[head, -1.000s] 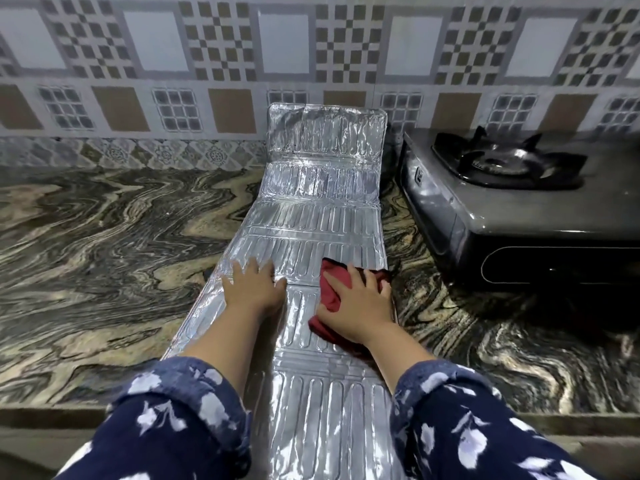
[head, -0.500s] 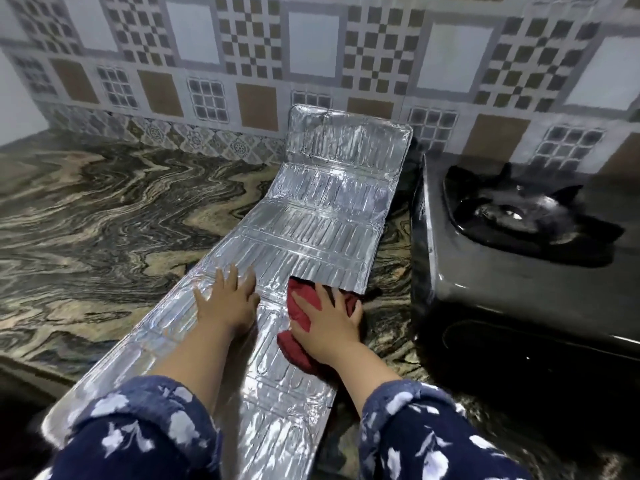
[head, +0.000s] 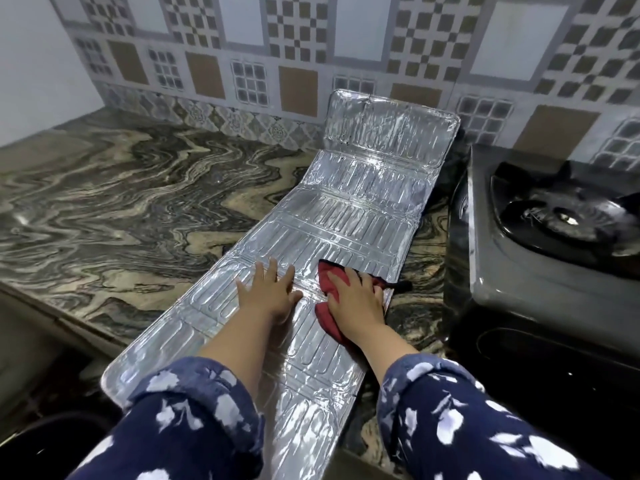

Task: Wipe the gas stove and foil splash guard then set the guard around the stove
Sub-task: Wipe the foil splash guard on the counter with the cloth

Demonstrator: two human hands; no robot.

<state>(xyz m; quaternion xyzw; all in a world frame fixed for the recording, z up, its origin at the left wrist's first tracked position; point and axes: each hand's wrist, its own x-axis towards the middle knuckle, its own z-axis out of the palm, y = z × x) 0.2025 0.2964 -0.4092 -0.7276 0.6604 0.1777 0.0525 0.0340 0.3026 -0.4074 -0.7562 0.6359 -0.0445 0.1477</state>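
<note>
We are leaning over the bench (head: 114,216), a marbled stone top, with both arms reaching forward in dark blue flowered sleeves (head: 194,420). The foil guard (head: 349,216) is lying unfolded along the bench, running from its front edge, where the near end is hanging over, back to the tiled wall (head: 298,60); its far panel is tilting up against the tiles. The guard is sitting just beside the gas stove (head: 540,282), to the stove's left, not around it.

Our left hand (head: 268,294) is lying flat on the foil, its grip spread, fingers splayed and palm pressing down on the middle panels. Our right hand (head: 356,299) is resting on a red cloth (head: 329,275), its grip open and flat, pushing the cloth against the foil near the guard's right edge; a dark corner of the cloth is poking past that edge onto the bench. The two hands are near each other but apart.

The stove is standing at the right, its black burner (head: 564,216) facing up.
</note>
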